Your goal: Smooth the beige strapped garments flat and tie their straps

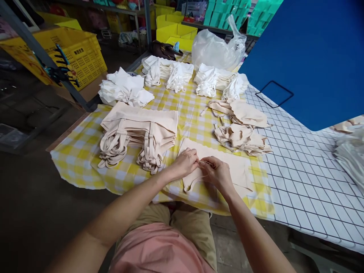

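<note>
— Both hands meet at lower centre of the frame: the left hand and the right hand are closed together, fingertips pinching the near edge of a flat beige cloth piece.

— And where does that piece lie?

— Flat on the bench, on its yellow checked cover, just right of centre, with a loop of its strap curling below the hands.

— What else is there, biggest first?

— A blue panel fills the upper right. A white grid-patterned sheet covers the right part of the bench. A yellow crate sits at upper left. A clear plastic bag stands at top centre. A tall stack of folded beige pieces lies left of the hands, straps hanging off its near side. White bundles line the far edge, and two smaller beige heaps sit right of centre.
</note>
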{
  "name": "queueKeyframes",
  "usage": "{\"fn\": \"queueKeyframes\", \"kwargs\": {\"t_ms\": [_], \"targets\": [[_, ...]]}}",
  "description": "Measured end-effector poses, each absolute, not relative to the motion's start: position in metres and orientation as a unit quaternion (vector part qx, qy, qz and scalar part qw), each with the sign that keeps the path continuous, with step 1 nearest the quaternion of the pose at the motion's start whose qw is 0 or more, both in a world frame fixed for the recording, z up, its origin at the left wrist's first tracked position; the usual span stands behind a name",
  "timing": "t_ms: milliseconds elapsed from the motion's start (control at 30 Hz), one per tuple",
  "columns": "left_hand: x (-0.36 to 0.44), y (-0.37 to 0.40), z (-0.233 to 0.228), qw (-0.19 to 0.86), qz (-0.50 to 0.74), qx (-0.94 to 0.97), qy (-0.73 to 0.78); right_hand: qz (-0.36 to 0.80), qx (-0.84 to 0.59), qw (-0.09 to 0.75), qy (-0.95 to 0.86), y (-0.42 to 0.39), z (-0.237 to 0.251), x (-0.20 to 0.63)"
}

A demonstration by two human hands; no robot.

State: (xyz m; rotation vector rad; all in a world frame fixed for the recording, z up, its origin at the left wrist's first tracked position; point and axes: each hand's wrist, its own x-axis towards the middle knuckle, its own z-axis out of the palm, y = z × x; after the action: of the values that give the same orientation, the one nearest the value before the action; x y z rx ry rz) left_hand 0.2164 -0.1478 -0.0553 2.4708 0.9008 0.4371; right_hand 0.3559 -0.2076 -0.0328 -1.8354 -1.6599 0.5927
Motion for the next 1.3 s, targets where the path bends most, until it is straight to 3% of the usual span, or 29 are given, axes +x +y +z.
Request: {"fn": "queueKeyframes", "kwargs": {"t_ms": [567, 833, 1000, 1300], "targets": [[0.212, -0.149, -0.060, 0.282, 0.237, 0.878, 0.304, 0.047, -0.676, 0.088, -0.730, -0.225, -0.022, 0.353], [0.213, -0.148, -0.062, 0.281, 0.229, 0.879, 0.309, 0.066, -0.674, 0.024, -0.736, -0.210, -0.013, 0.353], [0.209, -0.149, -0.059, 0.299, 0.232, 0.871, 0.314, 0.095, -0.717, 0.061, -0.688, -0.216, -0.009, 0.352], [0.182, -0.156, -0.040, 0.346, 0.171, 0.883, 0.269, 0.230, -0.678, 0.285, -0.637, -0.300, -0.015, 0.325]]}}
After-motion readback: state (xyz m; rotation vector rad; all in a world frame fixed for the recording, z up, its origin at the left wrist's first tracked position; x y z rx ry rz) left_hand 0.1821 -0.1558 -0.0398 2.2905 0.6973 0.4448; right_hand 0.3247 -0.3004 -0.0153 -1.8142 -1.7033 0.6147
